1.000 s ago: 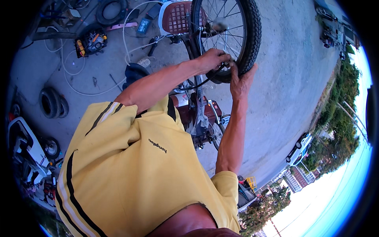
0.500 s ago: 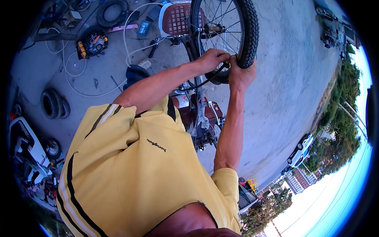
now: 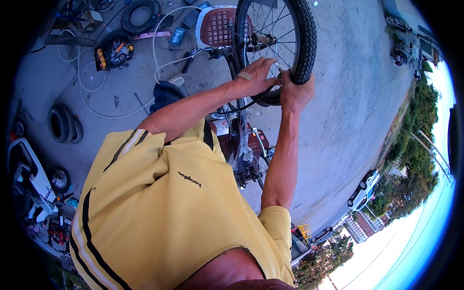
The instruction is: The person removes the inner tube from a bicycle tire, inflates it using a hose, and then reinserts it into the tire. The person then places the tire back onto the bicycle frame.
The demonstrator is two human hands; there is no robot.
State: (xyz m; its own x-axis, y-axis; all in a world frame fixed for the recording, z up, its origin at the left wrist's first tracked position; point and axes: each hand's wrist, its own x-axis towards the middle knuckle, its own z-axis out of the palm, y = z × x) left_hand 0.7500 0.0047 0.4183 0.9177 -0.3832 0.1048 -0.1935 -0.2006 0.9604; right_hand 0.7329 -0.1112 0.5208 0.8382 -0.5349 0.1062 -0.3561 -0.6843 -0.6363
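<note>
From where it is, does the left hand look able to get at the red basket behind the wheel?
Probably yes: the left hand is at the wheel, the red basket just beyond, nothing between.

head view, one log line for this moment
left hand on tyre rim | right hand gripping tyre | wheel off ground | spare tyres on floor

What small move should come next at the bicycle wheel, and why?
Probably the left hand should press the black inner tube further in under the tyre while the right hand steadies the tread. A loop of tube hangs out below the rim, right between both hands.
</note>
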